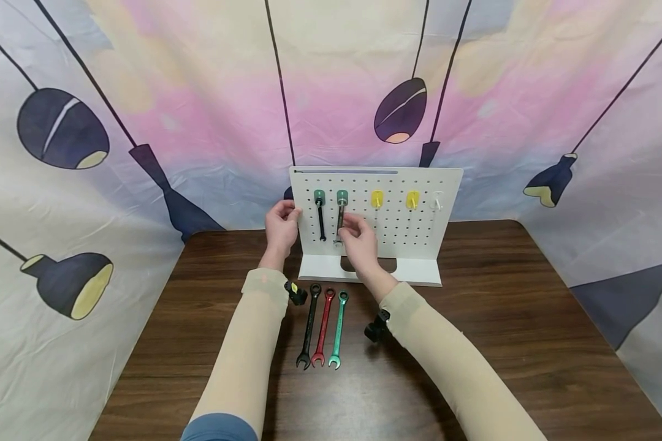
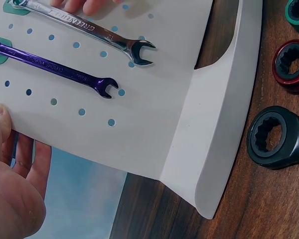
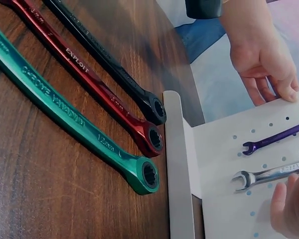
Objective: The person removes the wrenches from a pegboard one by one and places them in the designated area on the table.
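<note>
My left hand [image 1: 281,228] grips the left edge of a white pegboard [image 1: 364,236], thumb [image 2: 1,117] on the front and fingers behind. A silver wrench [image 2: 84,25] hangs from the second green hook [image 1: 342,196], open end down. Right beside it is my right hand [image 1: 361,240], its loosely bent fingertips [image 2: 92,6] close along the shaft; the wrench's face shows uncovered in the left wrist view. A purple wrench [image 2: 55,67] hangs on the first green hook [image 1: 319,196], between the left hand and the silver wrench.
Before the board's base, a black wrench [image 1: 309,327], a red wrench [image 1: 323,327] and a green wrench [image 1: 339,331] lie side by side on the wooden table [image 1: 209,343]. Two yellow hooks [image 1: 412,199] and a clear hook [image 1: 436,201] sit further right. A patterned cloth [image 1: 209,92] hangs behind.
</note>
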Action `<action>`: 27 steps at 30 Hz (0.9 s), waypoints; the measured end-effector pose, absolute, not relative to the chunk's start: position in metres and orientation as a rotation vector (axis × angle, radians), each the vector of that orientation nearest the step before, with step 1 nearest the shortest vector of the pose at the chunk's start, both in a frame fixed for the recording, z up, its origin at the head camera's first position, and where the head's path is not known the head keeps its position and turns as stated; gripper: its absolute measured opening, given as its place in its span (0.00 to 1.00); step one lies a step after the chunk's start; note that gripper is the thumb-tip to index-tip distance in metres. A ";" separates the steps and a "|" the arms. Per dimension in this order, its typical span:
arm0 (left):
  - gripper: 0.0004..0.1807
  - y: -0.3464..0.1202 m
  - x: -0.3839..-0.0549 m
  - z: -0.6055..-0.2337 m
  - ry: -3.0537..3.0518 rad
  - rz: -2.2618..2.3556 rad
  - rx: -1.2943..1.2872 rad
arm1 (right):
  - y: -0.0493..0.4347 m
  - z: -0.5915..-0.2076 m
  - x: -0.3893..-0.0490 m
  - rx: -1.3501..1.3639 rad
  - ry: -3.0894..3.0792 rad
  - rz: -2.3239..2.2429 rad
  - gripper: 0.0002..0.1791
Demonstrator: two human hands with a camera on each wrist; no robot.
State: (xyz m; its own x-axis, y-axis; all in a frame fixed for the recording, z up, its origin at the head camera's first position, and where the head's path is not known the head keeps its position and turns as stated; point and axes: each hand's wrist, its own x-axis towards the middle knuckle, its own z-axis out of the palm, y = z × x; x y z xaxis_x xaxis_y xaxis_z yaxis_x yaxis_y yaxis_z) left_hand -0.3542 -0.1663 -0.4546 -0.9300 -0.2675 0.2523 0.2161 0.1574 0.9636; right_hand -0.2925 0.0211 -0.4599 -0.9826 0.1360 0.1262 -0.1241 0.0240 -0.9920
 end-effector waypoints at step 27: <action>0.01 -0.164 -0.353 -0.454 -2.080 -1.826 0.069 | 0.021 -0.457 -0.291 -0.024 -2.123 2.129 0.22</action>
State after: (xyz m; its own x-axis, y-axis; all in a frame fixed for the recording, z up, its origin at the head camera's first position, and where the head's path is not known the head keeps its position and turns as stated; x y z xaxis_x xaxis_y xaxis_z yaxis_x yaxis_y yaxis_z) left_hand -0.3526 -0.1643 -0.4536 -0.9300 -0.2766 0.2421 0.2043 0.1588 0.9659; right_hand -0.2914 0.0206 -0.4567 -0.9907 0.1066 0.0841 -0.0844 0.0018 -0.9964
